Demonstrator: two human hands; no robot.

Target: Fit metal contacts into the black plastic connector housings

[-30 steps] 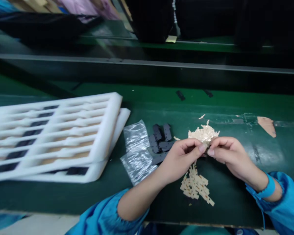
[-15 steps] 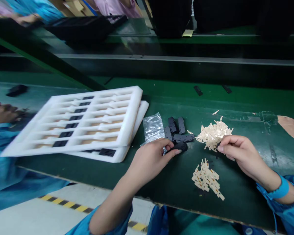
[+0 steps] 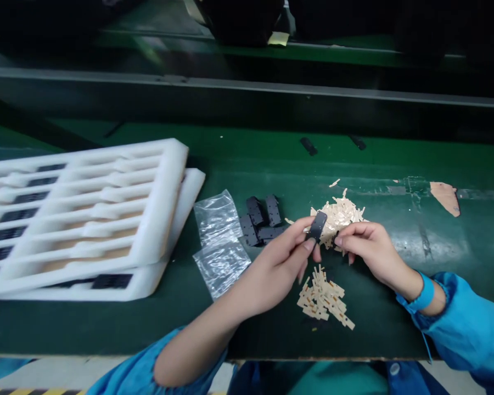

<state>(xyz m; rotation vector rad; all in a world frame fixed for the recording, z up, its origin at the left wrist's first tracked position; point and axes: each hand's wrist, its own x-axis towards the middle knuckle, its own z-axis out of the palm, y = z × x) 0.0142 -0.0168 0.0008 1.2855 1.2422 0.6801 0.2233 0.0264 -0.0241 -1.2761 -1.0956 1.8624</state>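
My left hand (image 3: 282, 263) pinches a small flat black part (image 3: 317, 225) and holds it up above the green table (image 3: 107, 323). My right hand (image 3: 364, 247) is closed in a pinch just right of that part; what it holds is too small to name. Behind both hands lies a heap of beige strips (image 3: 340, 214). A second heap of beige strips (image 3: 323, 299) lies in front of them. Several more black parts (image 3: 260, 219) lie in a cluster to the left.
Two stacked white foam trays (image 3: 160, 219) with slots holding black parts fill the left side. Two clear plastic bags (image 3: 220, 241) lie between trays and black parts. A raised rail (image 3: 247, 88) runs along the back. A torn tape patch (image 3: 444, 196) sits far right.
My left hand has picked one black part out of the cluster and lifted it toward my right hand. The view has swung back to the right.
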